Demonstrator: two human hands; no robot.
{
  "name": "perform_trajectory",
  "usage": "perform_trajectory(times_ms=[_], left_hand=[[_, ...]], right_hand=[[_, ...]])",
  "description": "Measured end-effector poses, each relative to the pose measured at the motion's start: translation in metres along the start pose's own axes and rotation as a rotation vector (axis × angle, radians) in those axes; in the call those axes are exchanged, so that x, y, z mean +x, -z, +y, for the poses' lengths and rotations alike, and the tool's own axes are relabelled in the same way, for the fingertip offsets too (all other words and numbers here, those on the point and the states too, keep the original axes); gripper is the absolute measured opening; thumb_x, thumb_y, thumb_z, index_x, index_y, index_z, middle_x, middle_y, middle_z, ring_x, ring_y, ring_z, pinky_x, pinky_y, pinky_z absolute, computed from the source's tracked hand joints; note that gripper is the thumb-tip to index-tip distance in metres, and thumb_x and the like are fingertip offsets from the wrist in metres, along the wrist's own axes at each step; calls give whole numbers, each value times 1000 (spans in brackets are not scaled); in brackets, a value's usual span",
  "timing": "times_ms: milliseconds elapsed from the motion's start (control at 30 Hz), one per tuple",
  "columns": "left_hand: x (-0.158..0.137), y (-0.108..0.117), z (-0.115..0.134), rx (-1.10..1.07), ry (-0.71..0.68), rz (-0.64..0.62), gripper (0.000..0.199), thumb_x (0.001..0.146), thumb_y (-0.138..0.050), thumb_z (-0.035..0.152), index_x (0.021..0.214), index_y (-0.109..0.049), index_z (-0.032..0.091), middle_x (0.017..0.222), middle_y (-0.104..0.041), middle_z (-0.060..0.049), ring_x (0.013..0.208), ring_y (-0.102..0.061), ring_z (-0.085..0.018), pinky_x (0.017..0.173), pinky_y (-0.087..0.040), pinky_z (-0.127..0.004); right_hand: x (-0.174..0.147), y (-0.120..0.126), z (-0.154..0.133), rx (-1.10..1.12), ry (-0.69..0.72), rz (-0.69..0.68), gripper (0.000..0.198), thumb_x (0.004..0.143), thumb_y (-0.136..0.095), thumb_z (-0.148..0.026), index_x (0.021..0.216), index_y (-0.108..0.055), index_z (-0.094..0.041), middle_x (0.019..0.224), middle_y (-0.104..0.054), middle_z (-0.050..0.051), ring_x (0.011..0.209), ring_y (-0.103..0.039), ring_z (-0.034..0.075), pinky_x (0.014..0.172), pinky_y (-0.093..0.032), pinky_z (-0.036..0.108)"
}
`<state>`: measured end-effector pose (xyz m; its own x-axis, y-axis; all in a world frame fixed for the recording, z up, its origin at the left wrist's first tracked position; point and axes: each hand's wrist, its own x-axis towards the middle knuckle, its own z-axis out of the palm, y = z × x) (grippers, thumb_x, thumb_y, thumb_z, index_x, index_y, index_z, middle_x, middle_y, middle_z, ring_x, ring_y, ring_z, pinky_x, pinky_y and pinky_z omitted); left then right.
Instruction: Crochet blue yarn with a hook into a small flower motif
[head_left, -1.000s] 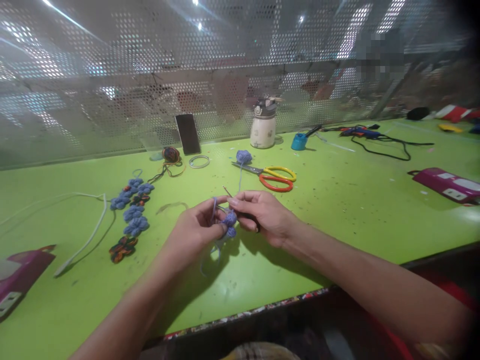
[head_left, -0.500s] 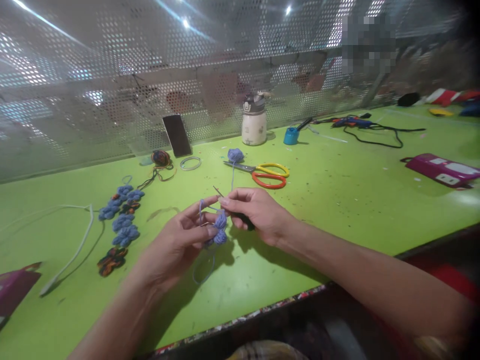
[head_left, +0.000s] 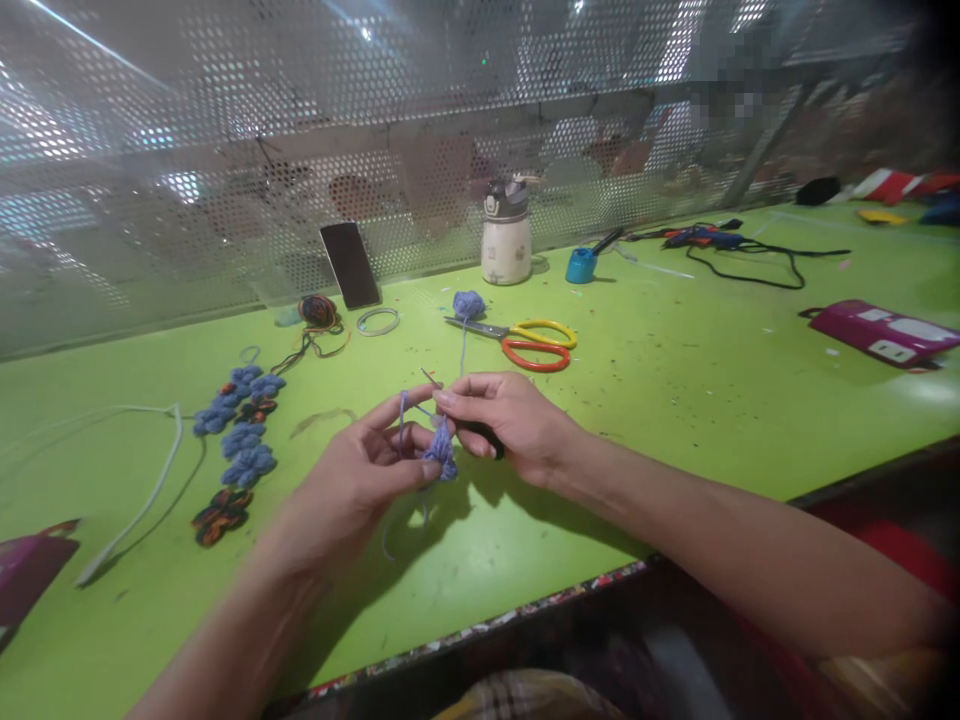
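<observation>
My left hand (head_left: 367, 460) pinches a small purple crochet piece (head_left: 444, 458) between thumb and fingers, and a strand of purple yarn loops over its raised index finger. In my right hand (head_left: 499, 415) is a crochet hook (head_left: 430, 377), its dark handle (head_left: 489, 438) partly covered by the palm and its thin metal tip pointing up and left. The hook is close above the crochet piece; where yarn wraps it is too small to tell. From the hands a strand runs back to a purple yarn ball (head_left: 469, 304). A loose yarn tail hangs beneath the piece.
Behind my hands lie scissors (head_left: 538, 343) with yellow and orange handles. To the left are crocheted flowers (head_left: 246, 450), multicoloured yarn (head_left: 318, 312) and a white cable (head_left: 154, 500). A phone (head_left: 350, 265), bottle (head_left: 505, 240) and blue holder (head_left: 581, 266) stand at the back; a glue gun (head_left: 705, 237) lies right.
The crochet piece has turned and bunched in my left fingers, showing a narrower shape. The hook has shifted slightly up and left. The whole view has moved a little.
</observation>
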<state>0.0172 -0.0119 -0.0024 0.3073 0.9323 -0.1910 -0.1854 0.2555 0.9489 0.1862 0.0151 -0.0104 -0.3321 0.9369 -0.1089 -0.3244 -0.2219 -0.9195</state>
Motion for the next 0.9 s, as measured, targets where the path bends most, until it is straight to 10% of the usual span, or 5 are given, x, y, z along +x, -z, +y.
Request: perform_trajectory(times_ms=[533, 900], left_hand=[[2, -6, 5, -176, 82, 21, 16, 78, -65, 24, 82, -76, 13, 74, -69, -5, 69, -62, -15, 66, -50, -25], [4, -6, 0, -137, 9, -91, 21, 83, -67, 18, 103, -74, 16, 75, -75, -5, 75, -70, -17, 72, -52, -25]], right_hand=[[-4, -2, 5, -57, 60, -7, 33, 67, -83, -40, 68, -62, -14, 53, -57, -5, 41, -48, 4, 38, -31, 17], [-7, -6, 7, -26, 53, -33, 31, 71, -80, -41, 69, -63, -15, 47, -54, -5, 42, -46, 5, 41, -32, 18]])
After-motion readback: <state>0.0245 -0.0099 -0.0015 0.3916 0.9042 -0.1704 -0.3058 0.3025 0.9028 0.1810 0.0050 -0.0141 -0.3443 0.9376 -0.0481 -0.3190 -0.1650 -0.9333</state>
